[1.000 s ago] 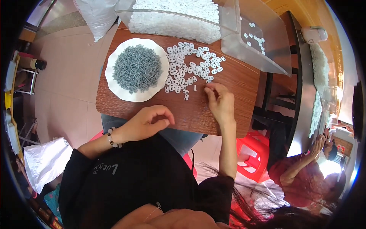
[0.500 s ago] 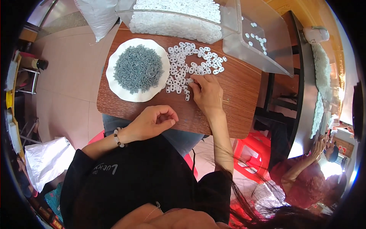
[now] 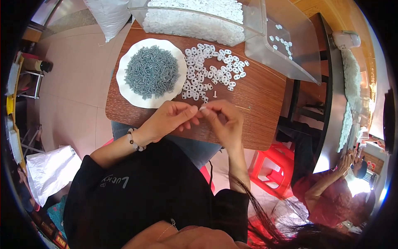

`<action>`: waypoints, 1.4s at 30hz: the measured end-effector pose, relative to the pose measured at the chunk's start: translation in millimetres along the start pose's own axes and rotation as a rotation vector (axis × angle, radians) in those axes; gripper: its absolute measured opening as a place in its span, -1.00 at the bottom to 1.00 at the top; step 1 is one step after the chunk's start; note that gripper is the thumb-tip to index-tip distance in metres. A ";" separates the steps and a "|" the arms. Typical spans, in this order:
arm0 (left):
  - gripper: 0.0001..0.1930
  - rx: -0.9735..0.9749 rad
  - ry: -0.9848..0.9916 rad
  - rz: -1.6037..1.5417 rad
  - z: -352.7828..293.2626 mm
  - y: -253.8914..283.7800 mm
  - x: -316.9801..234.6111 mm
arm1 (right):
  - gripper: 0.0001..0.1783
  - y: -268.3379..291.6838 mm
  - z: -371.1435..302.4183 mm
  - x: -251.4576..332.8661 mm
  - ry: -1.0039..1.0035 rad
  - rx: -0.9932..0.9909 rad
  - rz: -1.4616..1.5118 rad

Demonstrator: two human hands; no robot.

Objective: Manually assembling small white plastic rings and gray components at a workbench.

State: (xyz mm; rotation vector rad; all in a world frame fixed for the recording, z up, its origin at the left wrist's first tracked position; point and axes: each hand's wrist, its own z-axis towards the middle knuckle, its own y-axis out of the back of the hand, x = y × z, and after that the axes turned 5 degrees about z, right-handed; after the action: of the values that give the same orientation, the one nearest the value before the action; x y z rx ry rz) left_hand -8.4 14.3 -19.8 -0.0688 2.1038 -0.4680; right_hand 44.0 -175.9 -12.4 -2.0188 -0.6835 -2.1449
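Note:
My right hand [image 3: 227, 124] pinches a small white oval piece [image 3: 202, 108], seemingly one of the two-holed kind, above the near part of the wooden table. Right beside it, thumb and fingers closed, is my left hand [image 3: 170, 120]; what it holds, if anything, is hidden. Just beyond both hands lie many loose white two-holed oval pieces [image 3: 217, 74], spread in a patch. A single pale peg-like piece [image 3: 214, 94] sits apart near them. To the left, a white scalloped plate [image 3: 121, 85] carries a heap of small grey-blue rod-shaped pieces [image 3: 151, 72].
At the table's [image 3: 261, 108] far edge stands a clear bin [image 3: 257, 16] full of white pieces. Next to it, another translucent bin [image 3: 286, 62] holds a few. A red stool [image 3: 271, 172] is at the right, where a co-worker in a red top [image 3: 327, 195] works at a dark table.
My right hand has drawn back from the loose white pieces toward me, bringing a small one. My left hand has moved up and right to meet it, its fingers closing.

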 end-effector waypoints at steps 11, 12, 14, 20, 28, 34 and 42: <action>-0.68 -0.007 -0.063 0.173 -6.4 -13.9 11.2 | -0.87 -12.4 -50.2 -2.5 -0.106 -0.063 0.327; -0.67 0.040 -0.019 0.172 -6.7 -12.3 9.7 | -0.87 -11.3 -49.9 -3.5 -0.103 -0.063 0.329; -0.66 0.118 -0.043 0.275 -6.9 -10.4 3.0 | -0.85 -5.1 -49.1 -6.1 -0.118 0.004 0.421; -0.66 0.148 -0.093 0.399 -8.4 -10.3 10.7 | -0.89 4.4 -49.4 -12.2 -0.297 0.169 0.387; -0.70 -0.003 -0.188 0.467 -14.3 -11.1 13.6 | -0.89 -13.0 -47.3 -0.8 -0.279 0.090 0.341; -0.91 -0.268 -0.320 0.623 -33.6 -2.9 -13.4 | -0.89 -4.5 -53.5 -2.2 -0.198 -0.019 0.100; -0.80 -0.740 -0.440 1.425 -37.0 80.2 -41.0 | -0.90 1.1 -53.4 2.9 -0.310 -0.228 0.346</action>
State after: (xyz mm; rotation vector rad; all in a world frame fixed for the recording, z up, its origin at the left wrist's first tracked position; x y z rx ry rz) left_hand -5.6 109.1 2.3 0.7710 1.3149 1.0648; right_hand -4.8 -197.4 -9.8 -2.4032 -0.0997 -1.8005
